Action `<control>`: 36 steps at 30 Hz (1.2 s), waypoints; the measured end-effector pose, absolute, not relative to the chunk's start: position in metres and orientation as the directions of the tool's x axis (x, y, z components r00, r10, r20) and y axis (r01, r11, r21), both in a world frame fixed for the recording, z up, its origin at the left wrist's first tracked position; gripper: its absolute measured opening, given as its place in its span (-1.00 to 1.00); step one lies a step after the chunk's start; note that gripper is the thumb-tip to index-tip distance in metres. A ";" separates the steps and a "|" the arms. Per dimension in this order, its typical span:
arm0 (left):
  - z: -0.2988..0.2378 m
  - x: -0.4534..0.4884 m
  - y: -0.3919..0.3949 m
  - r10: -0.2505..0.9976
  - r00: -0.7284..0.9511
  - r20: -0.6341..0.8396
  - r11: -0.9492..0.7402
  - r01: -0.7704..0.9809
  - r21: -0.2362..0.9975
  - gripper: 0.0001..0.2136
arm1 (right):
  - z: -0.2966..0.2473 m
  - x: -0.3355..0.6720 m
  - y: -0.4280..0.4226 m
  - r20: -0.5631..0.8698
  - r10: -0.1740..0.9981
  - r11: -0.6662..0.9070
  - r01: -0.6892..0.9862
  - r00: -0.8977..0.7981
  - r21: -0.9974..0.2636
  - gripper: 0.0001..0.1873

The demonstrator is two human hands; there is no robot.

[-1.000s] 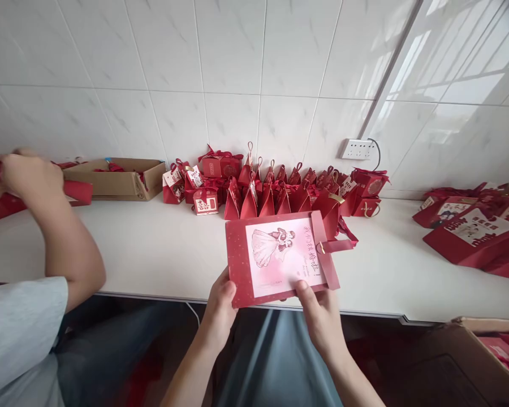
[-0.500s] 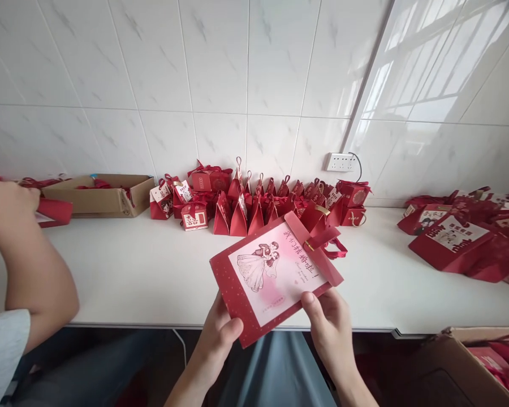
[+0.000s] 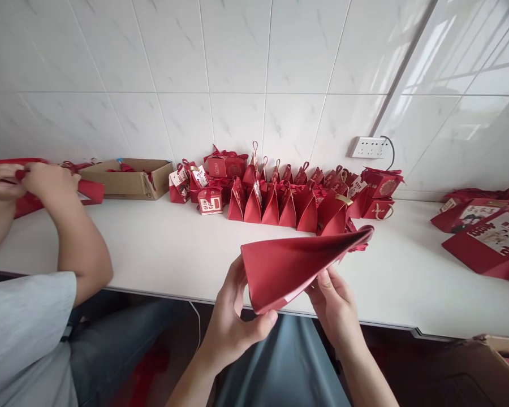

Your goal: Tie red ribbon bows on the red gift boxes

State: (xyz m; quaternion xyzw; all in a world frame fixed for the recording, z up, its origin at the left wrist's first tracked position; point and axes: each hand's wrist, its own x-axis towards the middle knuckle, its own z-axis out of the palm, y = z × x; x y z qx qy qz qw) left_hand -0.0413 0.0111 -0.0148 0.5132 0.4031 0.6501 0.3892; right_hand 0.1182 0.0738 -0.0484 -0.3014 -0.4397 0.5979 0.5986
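Red gift box (image 3: 297, 263), plain-sided and wedge-shaped, is above the near edge of the table (image 3: 165, 249), fingers of left hand (image 3: 233, 314) and right hand (image 3: 333, 302) grasping it; farther left, a small box (image 3: 211, 203) reads 囍.

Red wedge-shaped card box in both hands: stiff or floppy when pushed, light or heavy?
The box is probably fairly stiff: it spans the left hand and right hand without sagging. Its thin edges suggest it could crease if pushed hard. Likely light, given that thin card, though any contents are hidden.
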 end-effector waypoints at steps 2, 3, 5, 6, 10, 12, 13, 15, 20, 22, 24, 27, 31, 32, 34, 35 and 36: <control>-0.017 -0.041 0.013 0.932 -0.176 0.316 -0.347 -0.181 0.920 -0.53 | -0.050 0.121 0.072 0.130 0.991 0.101 -0.408 -0.043 -0.908 -0.60; -0.018 -0.040 0.014 0.944 -0.179 0.276 -0.316 -0.254 0.914 -0.48 | -0.052 0.122 0.071 0.121 0.993 0.109 -0.378 -0.010 -0.919 -0.59; -0.022 -0.040 0.018 0.978 -0.136 0.158 -0.200 -0.403 0.893 -0.41 | -0.053 0.125 0.069 0.146 0.988 0.153 -0.328 0.048 -0.932 -0.55; -0.024 -0.040 0.019 0.991 -0.097 0.093 -0.128 -0.468 0.874 -0.40 | -0.052 0.125 0.067 0.176 0.982 0.188 -0.307 0.067 -0.933 -0.53; -0.030 -0.040 0.023 0.996 0.056 -0.074 0.092 -0.632 0.769 -0.44 | -0.039 0.120 0.061 0.323 0.945 0.325 -0.211 0.045 -0.922 -0.64; -0.031 -0.038 0.023 0.989 0.091 -0.114 0.145 -0.673 0.726 -0.44 | -0.030 0.116 0.058 0.369 0.929 0.365 -0.177 0.011 -0.914 -0.68; -0.032 -0.036 0.022 0.987 0.094 -0.128 0.158 -0.688 0.708 -0.44 | -0.027 0.115 0.056 0.381 0.925 0.375 -0.171 -0.003 -0.911 -0.69; -0.032 -0.031 0.020 0.986 0.091 -0.138 0.161 -0.715 0.680 -0.45 | -0.024 0.114 0.054 0.388 0.921 0.378 -0.174 -0.025 -0.909 -0.75; -0.042 -0.023 0.015 0.993 0.063 -0.100 0.113 -0.736 0.667 -0.49 | -0.028 0.117 0.054 0.384 0.923 0.375 -0.167 -0.022 -0.912 -0.80; -0.047 -0.021 0.015 0.997 0.045 -0.056 0.071 -0.722 0.688 -0.48 | -0.030 0.119 0.056 0.393 0.919 0.389 -0.148 0.004 -0.909 -0.81; -0.050 -0.020 0.015 0.999 0.030 -0.011 0.029 -0.700 0.713 -0.43 | -0.030 0.121 0.057 0.413 0.910 0.412 -0.142 0.027 -0.900 -0.80; -0.050 -0.018 0.015 0.999 0.034 0.012 0.016 -0.712 0.702 -0.42 | -0.028 0.123 0.057 0.444 0.895 0.445 -0.143 0.040 -0.884 -0.82; -0.041 -0.015 0.015 0.992 0.103 -0.073 0.126 -0.825 0.550 -0.52 | -0.027 0.126 0.051 0.507 0.862 0.500 -0.143 -0.012 -0.854 -0.88; -0.037 -0.015 0.015 0.987 0.125 -0.097 0.157 -0.847 0.508 -0.56 | -0.027 0.126 0.049 0.530 0.847 0.519 -0.147 -0.048 -0.842 -0.86; -0.031 -0.014 0.016 0.977 0.173 -0.128 0.212 -0.874 0.437 -0.61 | -0.027 0.128 0.046 0.572 0.810 0.555 -0.151 -0.125 -0.818 -0.76; -0.028 -0.013 0.016 0.970 0.200 -0.138 0.240 -0.881 0.408 -0.61 | -0.026 0.129 0.044 0.589 0.793 0.571 -0.147 -0.158 -0.808 -0.72; -0.025 -0.013 0.017 0.962 0.229 -0.149 0.270 -0.884 0.383 -0.61 | -0.026 0.130 0.043 0.602 0.778 0.586 -0.139 -0.181 -0.798 -0.69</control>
